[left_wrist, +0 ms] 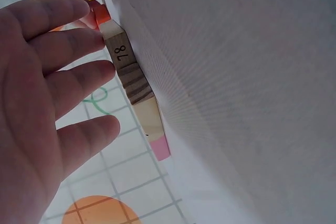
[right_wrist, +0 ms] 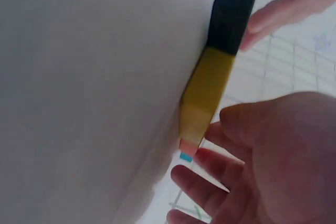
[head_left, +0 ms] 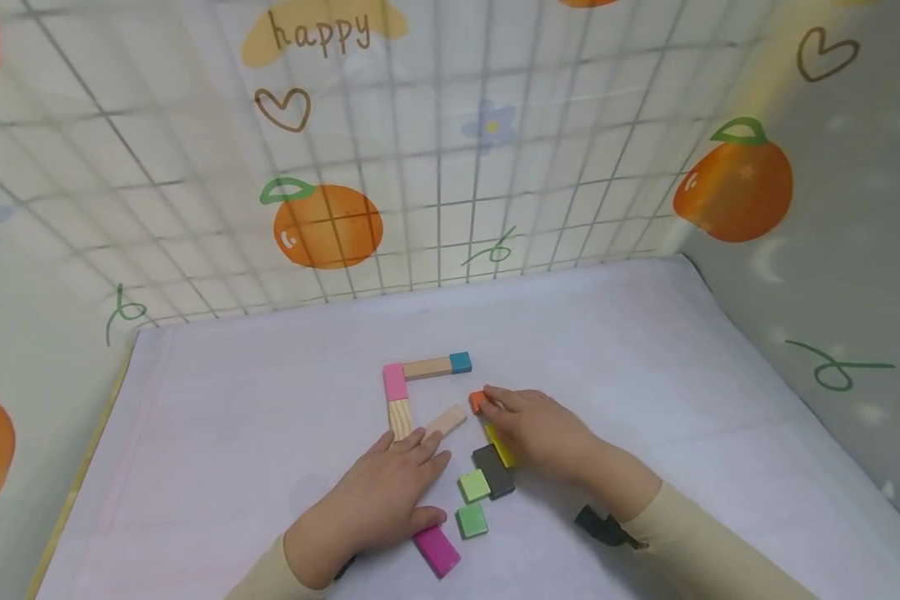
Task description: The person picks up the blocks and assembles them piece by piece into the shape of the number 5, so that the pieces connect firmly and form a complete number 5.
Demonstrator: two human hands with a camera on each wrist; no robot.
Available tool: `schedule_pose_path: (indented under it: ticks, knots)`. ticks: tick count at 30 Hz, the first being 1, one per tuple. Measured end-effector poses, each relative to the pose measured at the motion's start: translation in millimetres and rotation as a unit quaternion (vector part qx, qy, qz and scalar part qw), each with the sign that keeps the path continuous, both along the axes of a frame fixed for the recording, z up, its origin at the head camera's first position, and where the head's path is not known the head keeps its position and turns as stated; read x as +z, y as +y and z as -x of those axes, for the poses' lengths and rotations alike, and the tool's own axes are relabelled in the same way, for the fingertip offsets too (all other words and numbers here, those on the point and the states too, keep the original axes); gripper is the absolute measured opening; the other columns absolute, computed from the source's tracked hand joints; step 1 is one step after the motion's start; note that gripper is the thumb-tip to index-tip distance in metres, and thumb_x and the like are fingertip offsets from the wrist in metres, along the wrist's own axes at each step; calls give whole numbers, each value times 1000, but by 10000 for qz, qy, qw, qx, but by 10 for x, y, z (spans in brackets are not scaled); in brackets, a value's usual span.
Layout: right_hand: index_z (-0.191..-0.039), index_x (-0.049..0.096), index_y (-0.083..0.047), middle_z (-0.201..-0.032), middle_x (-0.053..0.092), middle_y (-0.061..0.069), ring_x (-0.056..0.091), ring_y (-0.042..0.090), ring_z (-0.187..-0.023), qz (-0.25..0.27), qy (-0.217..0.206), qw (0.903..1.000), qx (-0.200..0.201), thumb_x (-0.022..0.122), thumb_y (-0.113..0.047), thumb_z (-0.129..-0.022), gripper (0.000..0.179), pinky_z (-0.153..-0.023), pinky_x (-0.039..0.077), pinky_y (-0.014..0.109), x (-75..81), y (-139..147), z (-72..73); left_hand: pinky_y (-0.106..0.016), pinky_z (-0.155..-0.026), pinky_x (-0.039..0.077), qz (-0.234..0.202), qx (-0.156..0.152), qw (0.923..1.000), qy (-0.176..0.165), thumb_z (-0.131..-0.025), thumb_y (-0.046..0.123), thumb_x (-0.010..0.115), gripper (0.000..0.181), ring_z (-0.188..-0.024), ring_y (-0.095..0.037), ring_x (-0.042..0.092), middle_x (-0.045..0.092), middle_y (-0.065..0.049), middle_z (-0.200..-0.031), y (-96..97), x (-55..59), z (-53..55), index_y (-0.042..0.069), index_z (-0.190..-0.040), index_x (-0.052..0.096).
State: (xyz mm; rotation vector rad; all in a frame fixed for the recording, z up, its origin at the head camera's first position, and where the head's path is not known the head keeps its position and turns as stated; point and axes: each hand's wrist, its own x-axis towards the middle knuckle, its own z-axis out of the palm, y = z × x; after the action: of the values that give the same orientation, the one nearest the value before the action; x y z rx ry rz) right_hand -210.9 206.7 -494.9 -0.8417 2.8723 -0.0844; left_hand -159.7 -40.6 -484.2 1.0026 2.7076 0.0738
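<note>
My left hand (head_left: 386,492) lies palm down with its fingers spread, the tips at a striped-grain wooden block (head_left: 400,418) and a pale wooden block (head_left: 447,419). In the left wrist view its fingers look straight, beside wooden blocks, one marked with digits (left_wrist: 121,51). My right hand (head_left: 543,429) has its fingertips at a small orange block (head_left: 477,402), next to a yellow block (head_left: 501,447). The right wrist view shows its fingers loosely bent alongside the row, not wrapped round a block. A pink block (head_left: 395,382) adjoins the striped one.
From the pink block, a tan block (head_left: 427,367) and a blue block (head_left: 461,362) run right. Nearer me are a dark grey block (head_left: 494,472), a light green block (head_left: 474,485), a green block (head_left: 472,521) and a magenta block (head_left: 438,552). Patterned curtains (head_left: 435,167) surround the white surface.
</note>
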Motion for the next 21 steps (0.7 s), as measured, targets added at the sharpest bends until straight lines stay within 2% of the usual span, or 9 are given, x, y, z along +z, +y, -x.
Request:
schedule_pose_path:
  ticks: [5,17,21]
  knots:
    - [-137,52,-23,-139,48,4,52,23,-121,34,315,9995,60,65,-22,-89,50,-100,46,39,21,-70,-51,-54,-112,26,-27,-27,10000,88,-85,60,56,70,-142,-23,29,34,-2,-153,-23,5,-3,22,-143,43]
    - [-135,54,-22,-134,52,4,53,20,-119,224,694,9970,247,62,-24,-91,45,-100,46,39,-41,-114,-82,-54,-111,29,-50,-80,9998,178,-84,59,58,70,-141,-23,32,36,-1,-152,-28,-15,-2,22,-141,45]
    - [-136,53,-22,-134,52,6,54,22,-119,388,693,9967,193,62,-24,-90,47,-99,47,41,-22,-114,-92,-54,-111,28,-21,-49,9999,147,-84,60,58,72,-142,-23,29,33,-1,-153,-18,-15,-7,22,-143,43]
